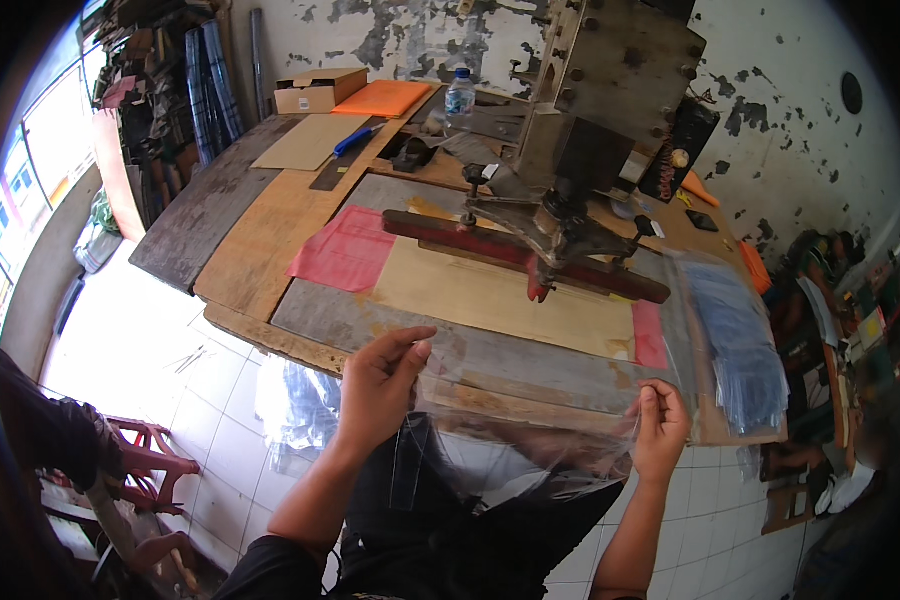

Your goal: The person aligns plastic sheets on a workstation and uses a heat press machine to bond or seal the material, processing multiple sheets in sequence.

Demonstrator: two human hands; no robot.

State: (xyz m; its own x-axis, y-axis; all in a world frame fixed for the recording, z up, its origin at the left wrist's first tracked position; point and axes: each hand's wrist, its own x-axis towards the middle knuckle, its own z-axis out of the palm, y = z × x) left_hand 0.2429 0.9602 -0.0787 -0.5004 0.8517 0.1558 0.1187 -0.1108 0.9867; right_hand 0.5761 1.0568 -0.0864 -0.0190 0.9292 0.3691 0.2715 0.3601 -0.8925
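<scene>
A clear plastic sheet (510, 455) hangs slack between my two hands, just in front of the table's near edge. My left hand (385, 380) pinches its left end between thumb and fingers. At the other end, my right hand (658, 420) grips a corner with the fingers curled in. Beyond my hands a press machine (580, 200) stands over the table, its long red-brown bar (520, 255) above a beige sheet (470, 290). Pink-red pieces (348, 245) show at both ends of the beige sheet.
A pile of clear bluish plastic sheets (735, 345) lies at the table's right side. Toward the back are a water bottle (460, 98), a blue cutter (355, 140), an orange packet (382, 98) and a cardboard box (320, 92). A red stool (150, 460) stands on the floor at left.
</scene>
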